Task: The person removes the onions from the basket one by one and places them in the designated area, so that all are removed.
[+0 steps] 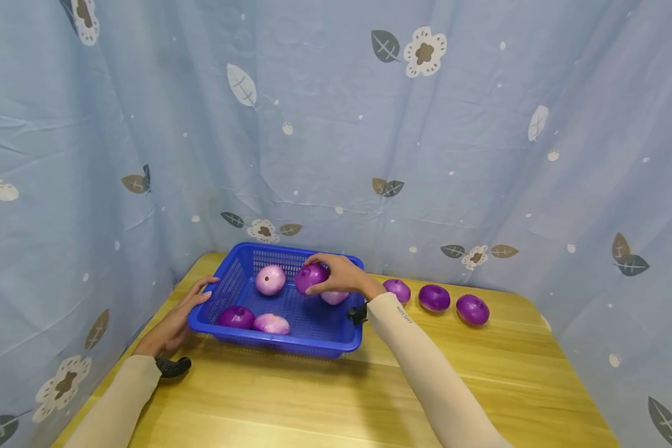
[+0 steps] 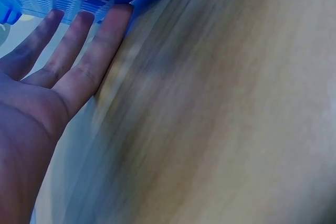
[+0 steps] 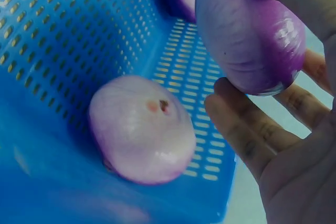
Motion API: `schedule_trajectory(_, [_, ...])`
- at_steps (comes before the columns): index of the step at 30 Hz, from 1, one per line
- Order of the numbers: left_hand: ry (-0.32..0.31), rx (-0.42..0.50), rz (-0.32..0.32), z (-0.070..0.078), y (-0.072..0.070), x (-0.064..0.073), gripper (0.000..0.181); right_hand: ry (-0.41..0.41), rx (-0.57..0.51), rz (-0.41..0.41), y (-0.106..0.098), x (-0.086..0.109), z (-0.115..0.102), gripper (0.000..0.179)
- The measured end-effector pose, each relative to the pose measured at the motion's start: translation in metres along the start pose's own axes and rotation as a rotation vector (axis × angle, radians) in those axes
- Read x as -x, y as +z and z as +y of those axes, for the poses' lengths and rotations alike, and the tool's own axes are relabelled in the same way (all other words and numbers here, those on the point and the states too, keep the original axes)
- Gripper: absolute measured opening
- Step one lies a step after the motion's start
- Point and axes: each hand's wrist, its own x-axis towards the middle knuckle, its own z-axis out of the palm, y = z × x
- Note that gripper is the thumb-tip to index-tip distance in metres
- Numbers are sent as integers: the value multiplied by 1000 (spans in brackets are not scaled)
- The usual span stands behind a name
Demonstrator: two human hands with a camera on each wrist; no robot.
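Above the floor of a blue plastic basket (image 1: 313, 344), my right hand (image 1: 340, 274) grips a purple onion (image 1: 312, 278) between thumb and fingers. The right wrist view shows that held onion (image 3: 247, 35) up close, with a paler onion (image 3: 142, 129) lying below it. My left hand (image 1: 182, 314) touches the basket's left side at the rim; in the left wrist view its straight fingers (image 2: 86, 61) meet the slotted wall. Inside the basket lie a pale onion (image 1: 270, 280), a dark purple onion (image 1: 235, 317), a pinkish onion (image 1: 271, 323) and one partly hidden onion (image 1: 335, 298).
Right of the basket, three purple onions stand in a row on the wooden table (image 1: 481, 373): a near onion (image 1: 397, 290), a middle onion (image 1: 434, 298) and a far onion (image 1: 473, 310). A patterned blue curtain (image 1: 325, 155) hangs behind and beside the table.
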Motion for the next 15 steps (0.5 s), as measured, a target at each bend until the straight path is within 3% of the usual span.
schedule_trajectory(15, [-21, -41, 19, 1, 2, 1, 49, 3, -100, 69, -24, 22, 5, 69])
